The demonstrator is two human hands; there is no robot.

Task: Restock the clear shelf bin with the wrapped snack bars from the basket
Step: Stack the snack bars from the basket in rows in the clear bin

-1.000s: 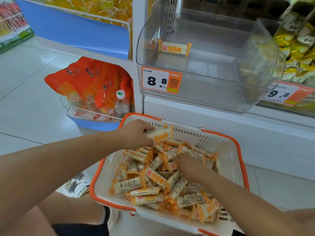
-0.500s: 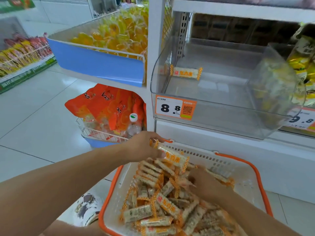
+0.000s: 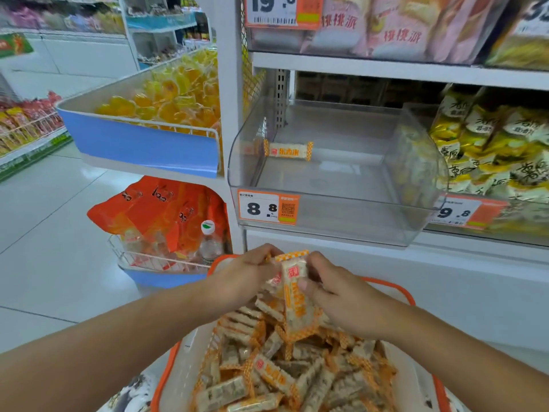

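A blue-fronted bin (image 3: 142,147) heaped with yellow-orange wrapped sweets (image 3: 169,99) juts from the white shelving upright (image 3: 228,120) at the aisle's end. Beneath it, a wire rack (image 3: 154,260) holds orange snack bags (image 3: 160,209) and a clear bottle with a white cap (image 3: 209,242). An orange price tag reading 8.8 (image 3: 267,207) sits on the shelf edge, with a second tag marked 9.8 (image 3: 463,214) to its right, below stacked yellow-and-white packets (image 3: 490,144). On the shelf above, pink packets (image 3: 386,25) stand beside a tag showing 19.8 (image 3: 282,10). Pale floor tiles (image 3: 53,233) run toward a distant shelf of red packets (image 3: 26,120).
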